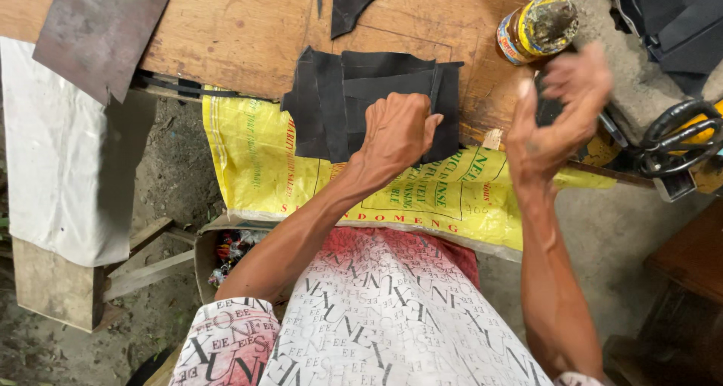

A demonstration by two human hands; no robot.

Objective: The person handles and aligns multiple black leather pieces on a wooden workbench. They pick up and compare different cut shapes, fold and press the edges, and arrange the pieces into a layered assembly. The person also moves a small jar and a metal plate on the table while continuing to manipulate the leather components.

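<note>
Printed-shirt sleeves frame the work: left hand (397, 132) fisted, pressing a stack of black cut pieces (354, 100) at the wooden bench (226, 32) edge; right hand (561, 115) raised, fingers spread, blurred, near a glue tin (537, 26). Pieces already cut; gluing appears unfinished.

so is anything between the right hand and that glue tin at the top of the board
Nothing visible does. The right hand is raised just below the open tin, blurred, with only bare wooden board between them. The left hand presses on the stack of black pieces, well to the side.
</note>
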